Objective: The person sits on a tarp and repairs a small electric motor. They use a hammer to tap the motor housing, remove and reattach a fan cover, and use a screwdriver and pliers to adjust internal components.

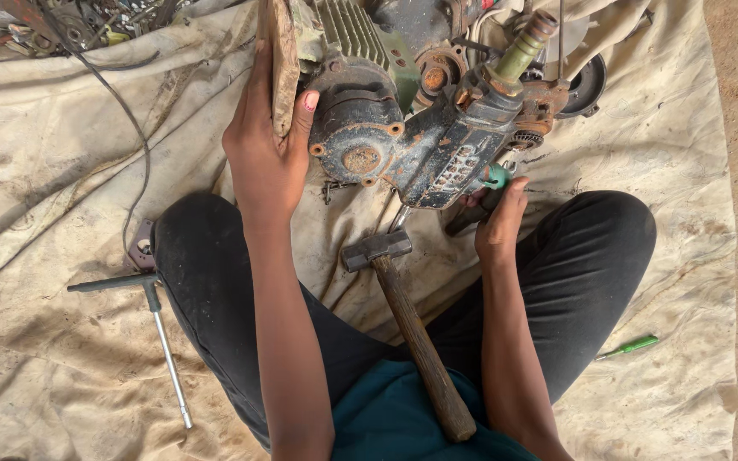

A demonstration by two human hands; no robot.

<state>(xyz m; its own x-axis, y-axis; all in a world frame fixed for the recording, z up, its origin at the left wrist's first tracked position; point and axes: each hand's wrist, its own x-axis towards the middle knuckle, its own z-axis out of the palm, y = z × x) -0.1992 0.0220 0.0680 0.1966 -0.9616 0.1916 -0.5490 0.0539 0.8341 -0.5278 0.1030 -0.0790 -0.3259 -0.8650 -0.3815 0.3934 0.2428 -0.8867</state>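
Observation:
A rusty, greasy engine block (403, 137) with cooling fins lies on a dirty cloth between my knees. My left hand (265, 145) grips a flat piece of wood (284, 64) held upright against the engine's left side. My right hand (499, 224) is closed around a tool with a green and black handle (493, 181), tucked under the engine's right lower edge. A hammer (412, 329) with a wooden handle lies between my legs, its steel head just below the engine.
A T-handle wrench (160, 333) lies on the cloth by my left knee, beside a small metal plate (140, 248). A green screwdriver (629, 347) rests at the right. Loose metal parts (70, 21) and a black cable sit at top left. Bare dirt borders the cloth on the right.

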